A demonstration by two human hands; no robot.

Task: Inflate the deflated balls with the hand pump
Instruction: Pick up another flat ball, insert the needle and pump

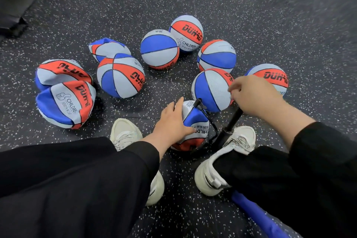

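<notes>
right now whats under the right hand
The right hand grips the top of the black hand pump; its handle is covered by the fingers. Only the rod and barrel show below.

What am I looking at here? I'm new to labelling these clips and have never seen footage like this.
It is a single wide-angle picture from a camera worn on a person's head, looking down at their own arms and shoes. No machine is involved. The left hand steadies a half-flat ball between the feet. The right hand grips the handle of a black hand pump, whose hose runs to that ball. On the speckled floor lie more red, blue and grey balls: some round, while crumpled ones sit at the left.
</notes>
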